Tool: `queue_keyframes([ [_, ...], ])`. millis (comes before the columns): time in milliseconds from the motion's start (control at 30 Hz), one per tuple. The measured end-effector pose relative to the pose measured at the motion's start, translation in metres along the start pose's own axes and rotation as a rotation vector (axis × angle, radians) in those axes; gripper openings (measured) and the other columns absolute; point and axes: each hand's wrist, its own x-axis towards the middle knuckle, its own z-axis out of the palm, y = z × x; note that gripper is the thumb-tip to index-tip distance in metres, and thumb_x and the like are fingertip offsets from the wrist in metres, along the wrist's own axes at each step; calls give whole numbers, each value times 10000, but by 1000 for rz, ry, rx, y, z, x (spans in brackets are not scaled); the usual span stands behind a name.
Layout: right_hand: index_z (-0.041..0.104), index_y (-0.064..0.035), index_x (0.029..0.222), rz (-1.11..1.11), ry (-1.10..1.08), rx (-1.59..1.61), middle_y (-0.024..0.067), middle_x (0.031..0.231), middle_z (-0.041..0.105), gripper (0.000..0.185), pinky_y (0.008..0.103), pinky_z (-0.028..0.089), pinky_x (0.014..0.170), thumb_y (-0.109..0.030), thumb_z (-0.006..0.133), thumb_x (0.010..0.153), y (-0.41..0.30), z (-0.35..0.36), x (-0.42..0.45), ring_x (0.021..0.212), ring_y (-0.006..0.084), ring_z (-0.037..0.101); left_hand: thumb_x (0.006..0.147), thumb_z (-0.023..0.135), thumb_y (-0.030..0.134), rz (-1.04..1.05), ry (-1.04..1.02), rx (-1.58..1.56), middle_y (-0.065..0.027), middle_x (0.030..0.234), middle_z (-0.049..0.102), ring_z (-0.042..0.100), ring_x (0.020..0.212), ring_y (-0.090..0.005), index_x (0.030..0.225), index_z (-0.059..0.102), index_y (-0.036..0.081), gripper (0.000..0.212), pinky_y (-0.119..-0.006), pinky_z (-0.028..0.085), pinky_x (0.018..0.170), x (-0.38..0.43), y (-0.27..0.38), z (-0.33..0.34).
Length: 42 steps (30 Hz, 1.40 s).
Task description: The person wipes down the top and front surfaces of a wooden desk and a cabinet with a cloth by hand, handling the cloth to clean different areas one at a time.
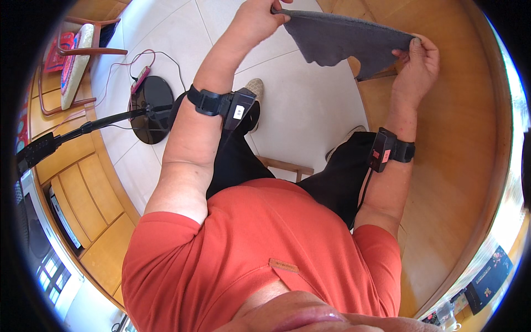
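A grey cloth hangs stretched between my two hands at the top of the view, above the floor and beside a wooden cabinet. My left hand pinches its left upper corner between thumb and fingers. At the other upper corner, my right hand grips the edge with the thumb on top. The upper edge runs nearly straight, sloping down to the right. Its lower edge falls in uneven folds. Black strapped devices sit on my left forearm and right forearm.
Wooden cabinet panels curve along the right. A black round stand base and a pink power strip with cables lie on the tiled floor. A wooden chair with a cushion stands upper left. Behind my legs is a wooden stool.
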Motion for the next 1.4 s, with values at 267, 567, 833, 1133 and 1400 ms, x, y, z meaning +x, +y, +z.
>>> queue_keyframes([
  [267, 562, 6, 978, -35, -7, 72, 57, 863, 594, 86, 249, 522, 574, -58, 552, 922, -4, 0, 1, 713, 121, 578, 762, 625, 21, 153, -90, -16, -130, 815, 587, 619, 809, -256, 1008, 630, 44, 247, -327, 485, 709, -5, 17, -3],
  [567, 606, -16, 967, 168, -186, -128, 36, 812, 628, 79, 222, 501, 561, -51, 568, 907, 8, -8, 1, 688, 108, 582, 801, 663, 127, 52, -276, 531, -47, 814, 645, 618, 743, -166, 902, 666, 48, 128, -315, 473, 671, -5, -11, 17],
  [833, 595, -14, 958, 80, -39, -120, 22, 848, 627, 76, 230, 484, 608, -43, 545, 908, -23, -8, -12, 716, 97, 582, 750, 675, 120, 117, 104, 220, -118, 812, 643, 622, 764, -221, 853, 690, 20, 145, -324, 493, 708, -3, 14, 1],
  [1133, 542, -6, 954, -203, 105, 138, 105, 909, 620, 54, 249, 472, 744, -16, 494, 930, -95, -8, -73, 800, 139, 585, 802, 688, 100, 365, 102, -90, -2, 891, 642, 611, 832, -149, 885, 658, 41, 106, -259, 475, 790, -49, 70, -42],
  [1400, 576, -24, 963, 119, -96, -9, 11, 894, 576, 62, 205, 413, 772, -23, 548, 908, -78, -56, -198, 842, 70, 517, 817, 618, 40, -348, -485, -426, 11, 798, 594, 557, 754, -70, 900, 618, 53, 84, -228, 458, 712, -212, 69, -65],
])
